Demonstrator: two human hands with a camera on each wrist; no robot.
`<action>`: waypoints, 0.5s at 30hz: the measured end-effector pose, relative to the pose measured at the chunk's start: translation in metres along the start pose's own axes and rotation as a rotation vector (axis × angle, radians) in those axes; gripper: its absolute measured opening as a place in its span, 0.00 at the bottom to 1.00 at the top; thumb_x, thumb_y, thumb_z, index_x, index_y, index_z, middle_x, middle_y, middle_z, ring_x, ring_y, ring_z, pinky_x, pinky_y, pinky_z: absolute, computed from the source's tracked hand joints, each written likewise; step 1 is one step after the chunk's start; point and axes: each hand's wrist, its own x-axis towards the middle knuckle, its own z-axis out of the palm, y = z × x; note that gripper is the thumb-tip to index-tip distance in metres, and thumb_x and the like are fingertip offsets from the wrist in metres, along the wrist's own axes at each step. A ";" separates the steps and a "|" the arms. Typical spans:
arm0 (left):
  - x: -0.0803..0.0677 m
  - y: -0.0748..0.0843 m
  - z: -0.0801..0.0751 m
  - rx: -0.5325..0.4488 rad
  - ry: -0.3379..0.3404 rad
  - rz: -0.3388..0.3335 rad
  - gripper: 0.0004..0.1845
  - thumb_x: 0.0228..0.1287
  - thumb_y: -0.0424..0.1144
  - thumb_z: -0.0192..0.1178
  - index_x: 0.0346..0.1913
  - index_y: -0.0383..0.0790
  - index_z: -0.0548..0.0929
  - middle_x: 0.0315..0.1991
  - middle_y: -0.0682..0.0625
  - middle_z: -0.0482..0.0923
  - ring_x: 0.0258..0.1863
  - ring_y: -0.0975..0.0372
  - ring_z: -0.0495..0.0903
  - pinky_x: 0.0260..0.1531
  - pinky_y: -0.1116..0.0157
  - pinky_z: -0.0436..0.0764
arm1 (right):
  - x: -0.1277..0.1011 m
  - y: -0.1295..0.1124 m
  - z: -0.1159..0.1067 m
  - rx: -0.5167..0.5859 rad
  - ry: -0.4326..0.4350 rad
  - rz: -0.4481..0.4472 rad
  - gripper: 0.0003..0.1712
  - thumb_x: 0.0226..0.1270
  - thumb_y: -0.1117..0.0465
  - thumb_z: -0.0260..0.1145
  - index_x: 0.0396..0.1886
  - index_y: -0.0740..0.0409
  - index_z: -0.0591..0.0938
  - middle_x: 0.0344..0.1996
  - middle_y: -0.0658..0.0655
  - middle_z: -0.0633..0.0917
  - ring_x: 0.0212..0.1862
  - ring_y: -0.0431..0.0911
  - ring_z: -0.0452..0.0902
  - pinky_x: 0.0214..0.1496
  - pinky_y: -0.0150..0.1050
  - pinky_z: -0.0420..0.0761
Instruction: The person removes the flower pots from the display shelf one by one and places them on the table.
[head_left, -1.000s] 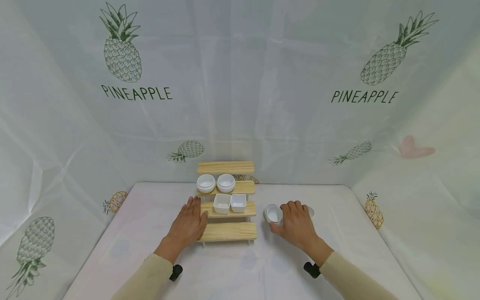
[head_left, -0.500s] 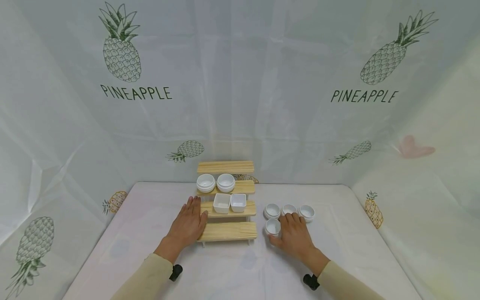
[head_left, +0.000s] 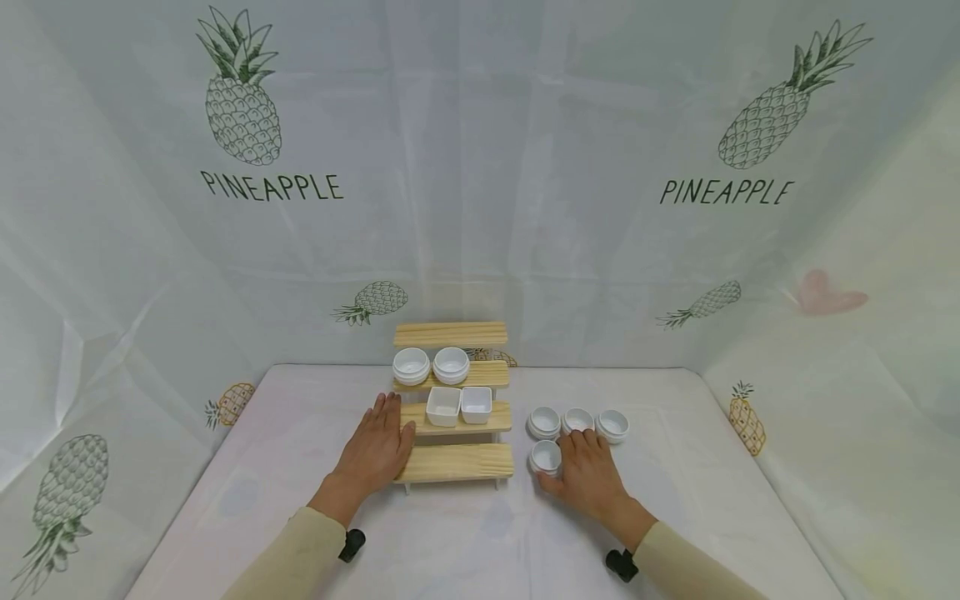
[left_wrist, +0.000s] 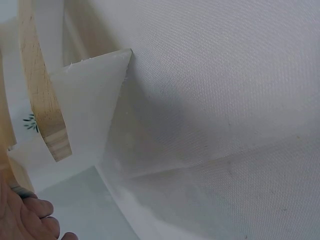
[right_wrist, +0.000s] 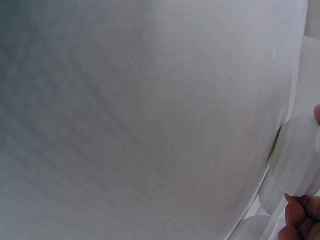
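My right hand (head_left: 592,479) holds a small round white bowl (head_left: 546,456) between thumb and fingers. In the right wrist view, fingertips lie against the side of the bowl (right_wrist: 292,160), down at the cloth. Behind it stand three like bowls in a row: a left one (head_left: 543,422), a middle one (head_left: 578,420) partly covered by my fingers, and a right one (head_left: 613,425). My left hand (head_left: 375,450) rests with straight fingers along the left edge of a stepped wooden rack (head_left: 453,462). The left wrist view shows its fingertips beside a wooden board (left_wrist: 45,100).
Two square white dishes, a left one (head_left: 444,407) and a right one (head_left: 477,404), sit on the rack's second step. Round white bowls (head_left: 412,367) stand on the third step. A pineapple-print cloth (head_left: 480,167) hangs behind the cloth-covered table (head_left: 480,558).
My right hand has brought the bowl toward me, from over the left bowl of the row to the table in front of it. The left hand has stayed in place.
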 end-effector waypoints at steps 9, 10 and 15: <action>0.001 0.000 0.000 -0.004 -0.001 -0.003 0.38 0.87 0.52 0.37 0.81 0.22 0.53 0.82 0.30 0.54 0.84 0.40 0.49 0.83 0.42 0.54 | -0.001 0.001 0.001 0.020 0.002 0.008 0.35 0.56 0.37 0.76 0.45 0.64 0.82 0.33 0.56 0.77 0.40 0.54 0.70 0.43 0.47 0.71; 0.001 0.000 0.000 -0.005 0.000 -0.003 0.38 0.87 0.52 0.37 0.81 0.22 0.53 0.82 0.30 0.54 0.84 0.40 0.49 0.83 0.42 0.54 | 0.000 0.001 0.002 0.022 -0.002 0.012 0.35 0.57 0.37 0.76 0.45 0.64 0.82 0.33 0.56 0.77 0.40 0.54 0.70 0.43 0.48 0.71; 0.000 0.000 -0.001 -0.009 -0.008 -0.005 0.38 0.88 0.52 0.36 0.81 0.22 0.52 0.83 0.31 0.53 0.85 0.40 0.48 0.83 0.42 0.53 | 0.000 0.001 0.004 0.022 -0.002 0.017 0.35 0.57 0.37 0.76 0.45 0.65 0.82 0.32 0.57 0.78 0.40 0.55 0.71 0.43 0.48 0.72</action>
